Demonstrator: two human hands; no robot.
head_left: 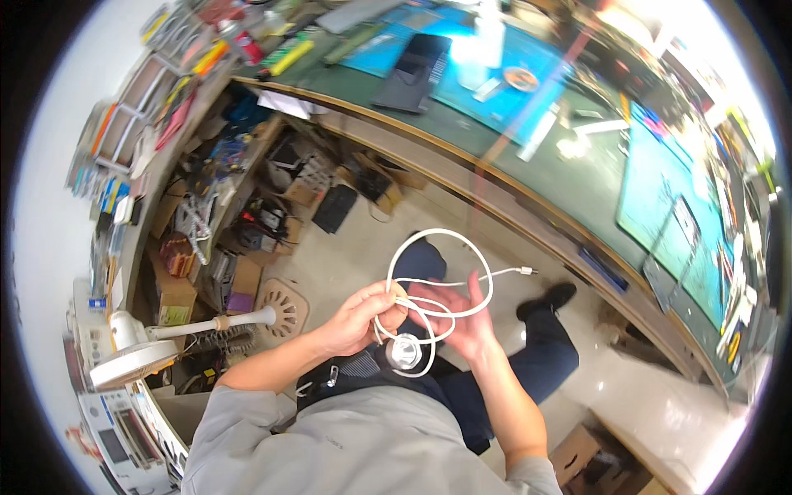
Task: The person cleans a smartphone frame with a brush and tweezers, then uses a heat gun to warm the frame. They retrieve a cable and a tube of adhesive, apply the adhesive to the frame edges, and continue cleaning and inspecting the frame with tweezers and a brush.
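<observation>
A white cable [487,276] hangs in loose loops in front of my lap. My left hand [367,313] is closed on it, pinching the loops between thumb and fingers. One end, with a small plug [528,271], sticks out to the right. Behind the loops, my right hand [458,318] has its palm up, its fingers stretched and its thumb raised. Cable crosses in front of its fingers, but they are not closed round it. Just below the hands is a shiny round silver thing [404,352]; I cannot make out its kind.
A green-topped workbench [511,173] curves across the front, carrying blue mats [528,91], a black flat device [415,73] and tools. Shelves with boxes stand below left. A white fan [136,363] lies at the left, near a printer-like machine [124,433]. A cardboard box [577,454] sits lower right.
</observation>
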